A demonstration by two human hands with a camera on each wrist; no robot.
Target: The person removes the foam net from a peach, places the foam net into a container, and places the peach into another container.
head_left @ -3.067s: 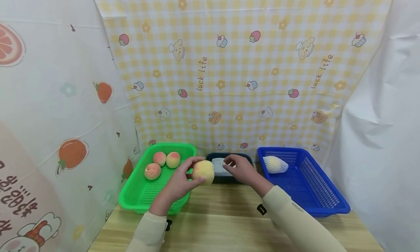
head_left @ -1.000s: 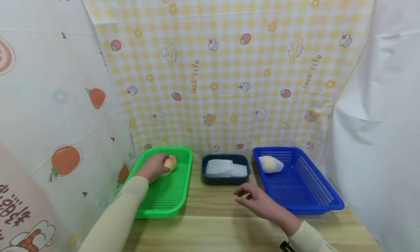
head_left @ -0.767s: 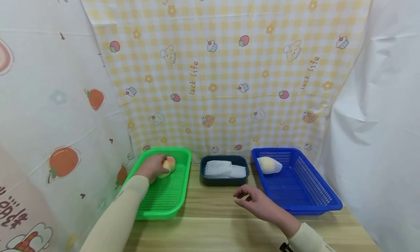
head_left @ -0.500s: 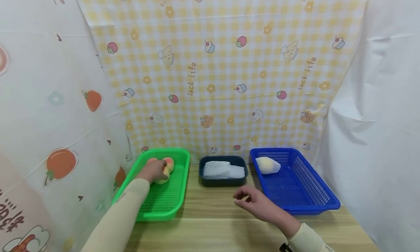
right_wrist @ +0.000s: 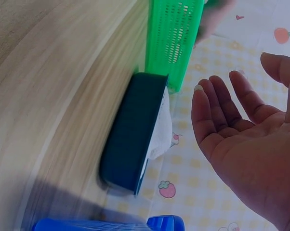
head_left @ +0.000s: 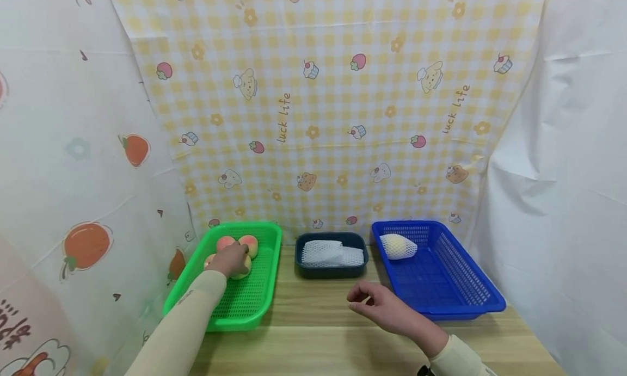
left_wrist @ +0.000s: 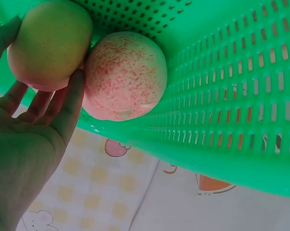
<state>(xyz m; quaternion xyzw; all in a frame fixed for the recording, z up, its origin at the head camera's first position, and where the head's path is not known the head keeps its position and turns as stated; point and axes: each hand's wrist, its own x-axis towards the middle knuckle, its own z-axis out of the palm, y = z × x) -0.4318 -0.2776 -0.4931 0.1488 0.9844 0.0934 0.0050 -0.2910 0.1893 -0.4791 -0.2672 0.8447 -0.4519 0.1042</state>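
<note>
My left hand is inside the green basket, its thumb and fingers curled round a yellow-pink peach in the left wrist view. Against that fruit lies a redder peach. The head view shows more peaches around the hand, one pink peach behind it; the hand covers part of the group. Over the table my right hand hovers with loosely bent fingers and holds nothing. In the right wrist view its palm is bare.
A dark box between the baskets holds white foam net sleeves. The blue basket at right contains a pale fruit in a foam net. A patterned cloth hangs behind the wooden table.
About three seconds ago my left hand held a peach before the dark box; it has since gone into the green basket and shifted slightly nearer. My right hand drew back from the foam sleeves.
</note>
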